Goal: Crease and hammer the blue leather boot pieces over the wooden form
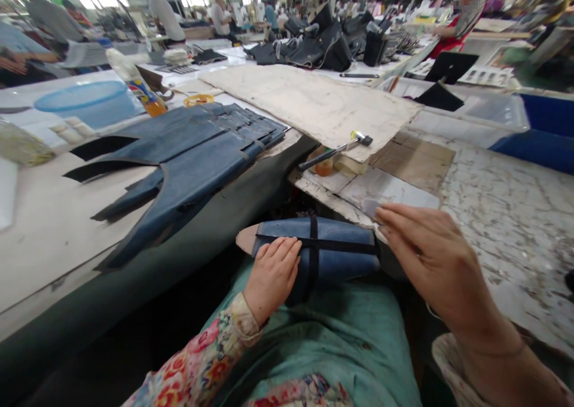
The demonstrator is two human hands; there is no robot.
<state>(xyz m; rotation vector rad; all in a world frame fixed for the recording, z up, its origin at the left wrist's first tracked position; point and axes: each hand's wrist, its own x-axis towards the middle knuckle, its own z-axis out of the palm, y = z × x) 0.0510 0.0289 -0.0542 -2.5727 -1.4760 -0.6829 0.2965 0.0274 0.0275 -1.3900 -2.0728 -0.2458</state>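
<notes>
A dark blue leather piece [341, 253] with black crossed straps lies across my lap, over a teal apron. My left hand [271, 275] rests on its left end, fingers curled over it and holding it down. At the piece's right end, by the table edge, my right hand [428, 248] pinches a small pale flat thing [370, 207] between its fingertips; I cannot make out what it is.
A stack of dark blue cut leather pieces [188, 156] lies on the left table. A hammer [334, 151] rests on a large worn board [314, 105], with a blue basin [85, 99] at far left and black bags [323, 45] behind. Other people work at tables in the background.
</notes>
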